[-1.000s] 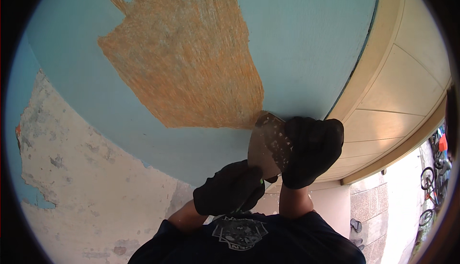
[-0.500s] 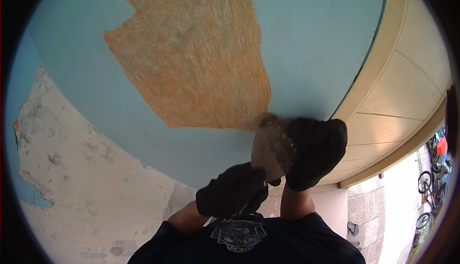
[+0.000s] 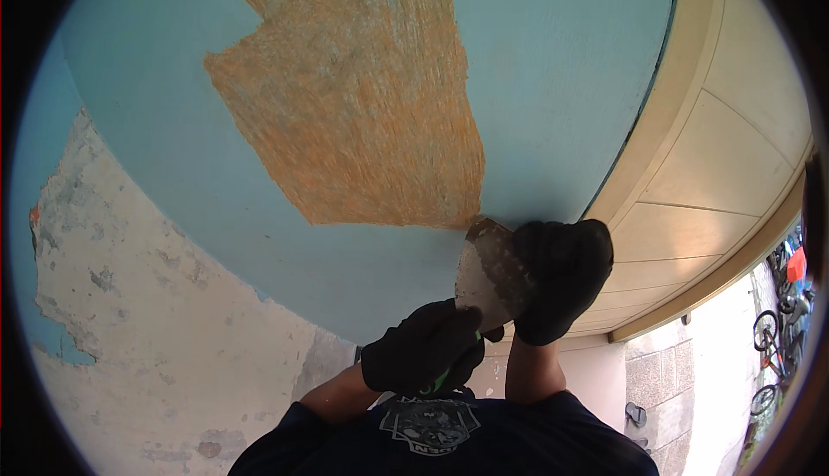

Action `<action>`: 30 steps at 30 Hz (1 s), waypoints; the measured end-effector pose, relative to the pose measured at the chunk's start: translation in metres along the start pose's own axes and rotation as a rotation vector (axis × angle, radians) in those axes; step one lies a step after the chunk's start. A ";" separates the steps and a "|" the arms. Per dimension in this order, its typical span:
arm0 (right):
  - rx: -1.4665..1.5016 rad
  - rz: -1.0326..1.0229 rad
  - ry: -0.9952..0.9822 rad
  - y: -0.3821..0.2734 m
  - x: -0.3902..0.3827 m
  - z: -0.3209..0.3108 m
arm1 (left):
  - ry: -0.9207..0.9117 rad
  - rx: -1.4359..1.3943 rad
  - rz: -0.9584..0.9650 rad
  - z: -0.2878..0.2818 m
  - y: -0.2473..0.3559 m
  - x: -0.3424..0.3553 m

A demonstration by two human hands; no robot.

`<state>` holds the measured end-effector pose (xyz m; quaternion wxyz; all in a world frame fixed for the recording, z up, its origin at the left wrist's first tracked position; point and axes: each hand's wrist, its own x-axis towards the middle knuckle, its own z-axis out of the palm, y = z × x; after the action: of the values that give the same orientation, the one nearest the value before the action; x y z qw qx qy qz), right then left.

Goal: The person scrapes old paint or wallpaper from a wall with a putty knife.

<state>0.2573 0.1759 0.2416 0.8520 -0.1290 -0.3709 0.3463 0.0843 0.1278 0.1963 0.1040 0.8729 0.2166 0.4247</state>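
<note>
A wide metal scraper (image 3: 479,277) stands with its flat blade near the lower right corner of a brown scraped patch (image 3: 371,139) on a light blue painted surface. Black gloves cover both hands. My left hand (image 3: 423,351) is closed round the scraper's handle, of which small bits of green show. My right hand (image 3: 566,277) is curled closed against the right side of the blade, its fingertips hidden behind it. Specks dot the blade, which mirrors the dark glove. Whether the blade's top edge touches the surface I cannot tell.
Beige panelling (image 3: 717,156) with a raised trim borders the blue surface on the right. Peeling, whitish wall (image 3: 181,329) spreads at the lower left. Sandals (image 3: 636,414) lie on the paving at the lower right, and bicycles (image 3: 767,351) stand beyond.
Both hands and the scraper have shifted only slightly against the surface, with the blade's top now a little lower. The whole view has moved a little.
</note>
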 end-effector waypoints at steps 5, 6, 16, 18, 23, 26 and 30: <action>0.028 0.011 -0.053 0.005 -0.005 -0.016 | -0.216 -0.690 -0.704 0.001 0.006 0.004; -0.106 -0.026 -0.009 0.010 -0.007 -0.017 | -0.178 -0.442 -0.468 0.006 0.002 0.003; -0.393 -0.046 0.086 0.001 0.000 -0.005 | -0.156 -0.757 -0.738 -0.012 0.010 0.031; -0.249 -0.051 0.076 0.002 0.007 0.006 | -0.190 -1.050 -1.051 -0.023 0.017 0.043; -0.077 -0.128 0.030 0.006 0.002 0.007 | -0.195 -1.103 -1.048 -0.021 0.013 0.037; -0.263 -0.099 0.078 0.006 0.007 0.008 | -0.158 -1.130 -1.017 -0.026 0.011 0.046; 0.062 -0.094 0.013 0.002 0.015 0.016 | -0.216 -1.138 -1.007 -0.034 0.010 0.054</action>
<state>0.2526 0.1870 0.2597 0.8733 -0.0871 -0.3600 0.3164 0.0897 0.1444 0.2590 0.7388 0.5175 0.3246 0.2845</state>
